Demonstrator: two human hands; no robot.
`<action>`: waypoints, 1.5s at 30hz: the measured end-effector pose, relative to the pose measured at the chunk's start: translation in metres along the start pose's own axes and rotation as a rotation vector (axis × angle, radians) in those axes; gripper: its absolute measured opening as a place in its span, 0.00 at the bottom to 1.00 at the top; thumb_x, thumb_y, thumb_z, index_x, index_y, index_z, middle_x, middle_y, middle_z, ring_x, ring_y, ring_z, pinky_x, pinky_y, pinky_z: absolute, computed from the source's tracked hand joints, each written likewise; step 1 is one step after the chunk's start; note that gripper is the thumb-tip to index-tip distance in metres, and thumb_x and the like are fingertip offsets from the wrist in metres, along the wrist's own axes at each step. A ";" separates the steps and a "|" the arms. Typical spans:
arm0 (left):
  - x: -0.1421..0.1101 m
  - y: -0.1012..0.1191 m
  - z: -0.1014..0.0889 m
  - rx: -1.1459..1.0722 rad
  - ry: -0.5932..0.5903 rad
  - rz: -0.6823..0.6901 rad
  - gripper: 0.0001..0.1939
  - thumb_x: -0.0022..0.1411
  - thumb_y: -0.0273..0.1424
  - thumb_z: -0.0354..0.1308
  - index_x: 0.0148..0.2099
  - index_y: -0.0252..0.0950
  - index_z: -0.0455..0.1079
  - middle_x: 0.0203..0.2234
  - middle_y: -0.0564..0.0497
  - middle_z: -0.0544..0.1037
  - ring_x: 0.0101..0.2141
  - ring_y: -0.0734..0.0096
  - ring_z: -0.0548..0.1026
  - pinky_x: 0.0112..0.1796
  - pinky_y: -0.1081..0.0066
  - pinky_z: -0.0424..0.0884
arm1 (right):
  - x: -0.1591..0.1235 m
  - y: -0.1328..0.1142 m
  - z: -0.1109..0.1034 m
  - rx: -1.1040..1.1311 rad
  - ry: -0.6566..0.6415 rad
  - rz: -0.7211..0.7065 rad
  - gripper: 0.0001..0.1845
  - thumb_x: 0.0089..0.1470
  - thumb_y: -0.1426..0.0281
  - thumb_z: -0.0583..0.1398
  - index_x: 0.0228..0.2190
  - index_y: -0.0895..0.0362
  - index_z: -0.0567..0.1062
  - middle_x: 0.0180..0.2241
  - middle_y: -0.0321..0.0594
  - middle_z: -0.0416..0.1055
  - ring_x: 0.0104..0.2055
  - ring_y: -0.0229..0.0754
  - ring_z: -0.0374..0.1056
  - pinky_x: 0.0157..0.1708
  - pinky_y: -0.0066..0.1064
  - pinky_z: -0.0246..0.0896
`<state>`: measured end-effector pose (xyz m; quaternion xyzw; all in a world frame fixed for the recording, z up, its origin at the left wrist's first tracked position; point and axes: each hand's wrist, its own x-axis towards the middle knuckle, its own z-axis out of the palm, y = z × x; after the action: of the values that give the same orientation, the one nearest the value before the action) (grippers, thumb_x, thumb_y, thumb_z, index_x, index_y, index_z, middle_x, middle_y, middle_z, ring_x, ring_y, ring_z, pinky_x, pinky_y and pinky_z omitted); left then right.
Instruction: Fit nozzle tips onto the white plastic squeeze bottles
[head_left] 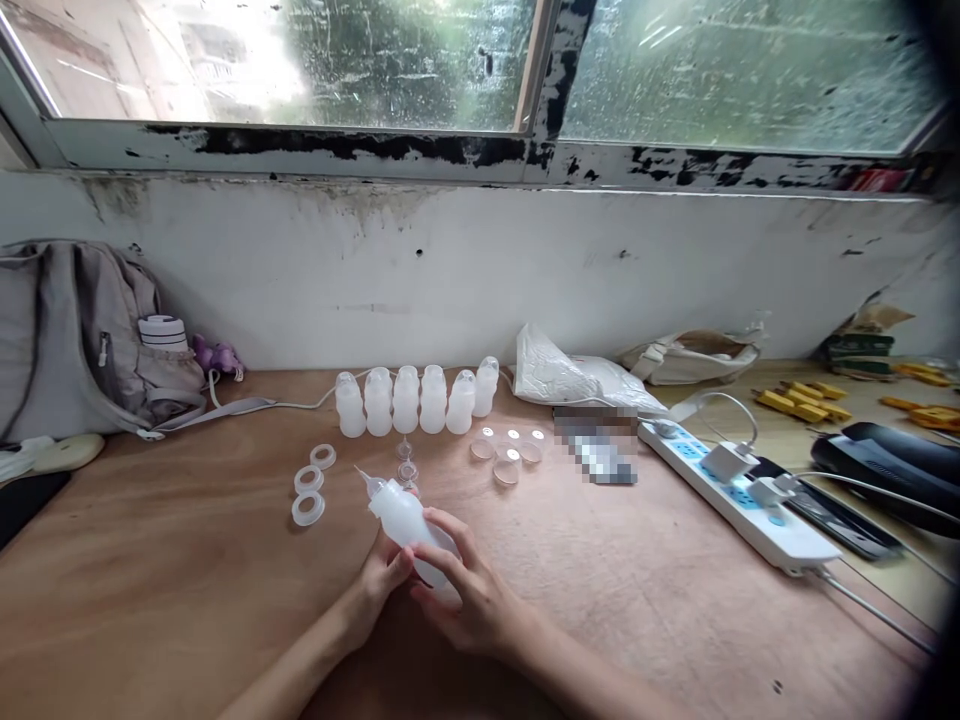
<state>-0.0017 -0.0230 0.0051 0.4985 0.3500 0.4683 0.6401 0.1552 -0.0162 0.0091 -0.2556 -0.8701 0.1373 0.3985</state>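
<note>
A translucent white baby bottle (405, 520) is held tilted above the table, its top with a pointed clear tip aimed up and to the left. My left hand (381, 577) grips it from the left and below, thumb against its side. Over the right side and base of the bottle wrap the fingers of my right hand (471, 590). Just behind the bottle lie small clear teats (407, 471). To the left are three translucent collar rings (300, 517). Several clear caps (507, 468) stand to the right. A row of similar bottles (406, 402), some capped, stands upright farther back.
A grey backpack (67, 330) leans at the left wall. Along the back lie a crumpled plastic bag (566, 375) and a beige pouch (690, 357). A blurred-out flat object (600, 450) is beside a power strip (750, 500) with cables. Yellow blocks (802, 402) are at right.
</note>
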 end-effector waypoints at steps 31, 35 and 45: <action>0.011 0.034 -0.022 0.246 0.286 -0.017 0.22 0.48 0.39 0.57 0.44 0.35 0.63 0.35 0.49 0.70 0.34 0.67 0.69 0.32 0.73 0.64 | -0.002 0.101 -0.061 0.129 0.422 0.768 0.24 0.46 0.60 0.59 0.45 0.58 0.68 0.33 0.42 0.69 0.34 0.42 0.65 0.34 0.36 0.62; 0.012 0.031 -0.024 0.294 0.270 -0.048 0.18 0.50 0.40 0.57 0.41 0.36 0.63 0.31 0.52 0.70 0.30 0.70 0.69 0.28 0.76 0.64 | 0.003 0.091 -0.058 0.612 0.445 0.851 0.22 0.42 0.60 0.62 0.40 0.57 0.71 0.34 0.41 0.71 0.35 0.40 0.67 0.37 0.34 0.61; 0.013 0.027 -0.025 0.319 0.238 -0.080 0.17 0.50 0.40 0.56 0.40 0.36 0.63 0.29 0.53 0.70 0.26 0.73 0.68 0.22 0.78 0.62 | 0.009 0.057 -0.039 0.944 0.335 0.923 0.13 0.43 0.63 0.63 0.28 0.60 0.70 0.24 0.36 0.69 0.24 0.34 0.67 0.28 0.28 0.63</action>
<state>-0.0275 -0.0009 0.0247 0.5204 0.5125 0.4366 0.5253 0.1993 0.0375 0.0143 -0.4174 -0.4452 0.6167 0.4973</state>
